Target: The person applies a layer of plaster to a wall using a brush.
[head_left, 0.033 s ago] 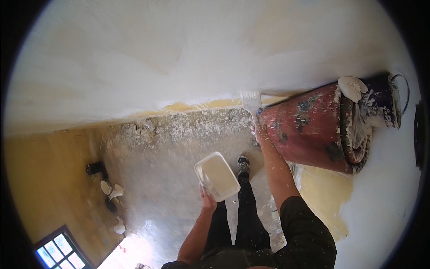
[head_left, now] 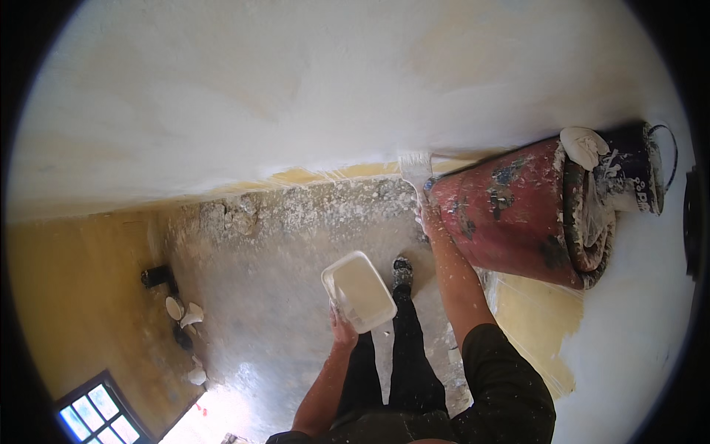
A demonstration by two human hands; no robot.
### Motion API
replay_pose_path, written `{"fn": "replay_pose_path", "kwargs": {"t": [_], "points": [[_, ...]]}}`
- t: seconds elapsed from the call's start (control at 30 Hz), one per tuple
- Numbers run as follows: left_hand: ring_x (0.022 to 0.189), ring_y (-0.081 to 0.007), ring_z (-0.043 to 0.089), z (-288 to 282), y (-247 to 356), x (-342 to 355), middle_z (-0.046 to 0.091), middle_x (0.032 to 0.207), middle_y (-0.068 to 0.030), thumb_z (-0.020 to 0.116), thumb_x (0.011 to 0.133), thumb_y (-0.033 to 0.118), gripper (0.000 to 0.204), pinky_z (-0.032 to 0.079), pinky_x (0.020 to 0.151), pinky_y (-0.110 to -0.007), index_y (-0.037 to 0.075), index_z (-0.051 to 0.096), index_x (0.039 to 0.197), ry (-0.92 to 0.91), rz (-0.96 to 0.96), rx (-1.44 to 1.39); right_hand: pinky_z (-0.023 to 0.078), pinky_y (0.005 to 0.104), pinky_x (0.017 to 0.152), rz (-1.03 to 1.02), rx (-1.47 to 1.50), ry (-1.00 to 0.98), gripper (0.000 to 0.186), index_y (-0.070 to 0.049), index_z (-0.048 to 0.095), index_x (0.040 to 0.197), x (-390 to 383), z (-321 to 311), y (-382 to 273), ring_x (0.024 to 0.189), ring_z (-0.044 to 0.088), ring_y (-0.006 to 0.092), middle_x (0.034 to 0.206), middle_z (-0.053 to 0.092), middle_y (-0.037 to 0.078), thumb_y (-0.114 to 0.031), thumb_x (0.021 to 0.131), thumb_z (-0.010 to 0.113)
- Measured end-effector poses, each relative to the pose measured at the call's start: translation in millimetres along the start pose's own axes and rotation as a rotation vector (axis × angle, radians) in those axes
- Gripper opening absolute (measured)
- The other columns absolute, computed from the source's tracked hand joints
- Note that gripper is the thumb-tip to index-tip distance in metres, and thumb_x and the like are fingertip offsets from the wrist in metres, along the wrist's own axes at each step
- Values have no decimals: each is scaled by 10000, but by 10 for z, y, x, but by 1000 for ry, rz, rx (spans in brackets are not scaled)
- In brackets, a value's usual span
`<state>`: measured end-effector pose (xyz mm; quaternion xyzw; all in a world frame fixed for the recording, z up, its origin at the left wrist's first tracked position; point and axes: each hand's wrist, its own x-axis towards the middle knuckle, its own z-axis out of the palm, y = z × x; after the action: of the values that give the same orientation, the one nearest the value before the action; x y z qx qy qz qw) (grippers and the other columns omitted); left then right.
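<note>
My left hand [head_left: 342,331] grips one side of a white rectangular plastic tub [head_left: 389,314] with whitish paint in it, held above the floor. My right arm reaches forward and to the right. In its closed right hand [head_left: 430,216] is a wide paintbrush [head_left: 416,167], its pale bristles against the foot of the wall [head_left: 296,96]. White coat covers most of that wall, and a streaky yellow strip [head_left: 299,176] runs along its base. Beside the right hand stands a red paint-splashed drum [head_left: 492,203], close to the brush.
On the drum sit a dark bucket [head_left: 632,166] with a handle and a whitish crumpled cloth-like thing [head_left: 583,147]. White spatter marks the floor [head_left: 281,259] along the wall. Small dark and white objects [head_left: 177,307] lie by the yellow left wall, near a window [head_left: 103,414]. My shoe [head_left: 402,272] is near the drum.
</note>
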<state>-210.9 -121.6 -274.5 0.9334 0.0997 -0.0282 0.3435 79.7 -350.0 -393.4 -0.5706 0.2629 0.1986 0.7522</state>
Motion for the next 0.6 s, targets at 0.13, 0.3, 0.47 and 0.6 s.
{"fn": "replay_pose_path", "kwargs": {"t": [0.13, 0.3, 0.47, 0.6], "points": [[1161, -379, 361, 9, 32, -12, 405, 1242, -225, 550, 790, 167, 600, 273, 993, -433, -81, 278, 1265, 84, -162, -397, 259, 188, 324, 143, 26, 61, 281, -121, 521, 980, 44, -5, 28, 430, 376, 57, 739, 516, 1, -359, 839, 570], [1168, -346, 370, -72, 61, 4, 382, 1256, -233, 384, 874, 88, 459, 292, 999, -385, -56, 270, 1294, 90, -102, -268, 289, 205, 370, 217, 26, -3, 195, -57, 525, 879, 51, 126, -251, 466, 393, 85, 636, 470, 7, -250, 850, 518], [1173, -367, 362, -255, 11, 95, 372, 1264, -252, 355, 845, 3, 456, 281, 1010, -387, -50, 284, 1292, 60, -213, -157, 308, 210, 359, 145, 432, -275, 117, -25, 490, 786, -516, 790, -1435, 456, 390, 93, 591, 413, 1, -124, 844, 509], [1205, -274, 327, -510, 24, 120, 361, 1278, -171, 437, 855, 126, 533, 264, 1015, -374, -6, 222, 1324, -25, -152, -319, 328, 204, 362, -24, 491, -364, 105, -37, 471, 795, -1802, 1294, -2567, 470, 413, 83, 612, 414, 4, -110, 833, 536]]}}
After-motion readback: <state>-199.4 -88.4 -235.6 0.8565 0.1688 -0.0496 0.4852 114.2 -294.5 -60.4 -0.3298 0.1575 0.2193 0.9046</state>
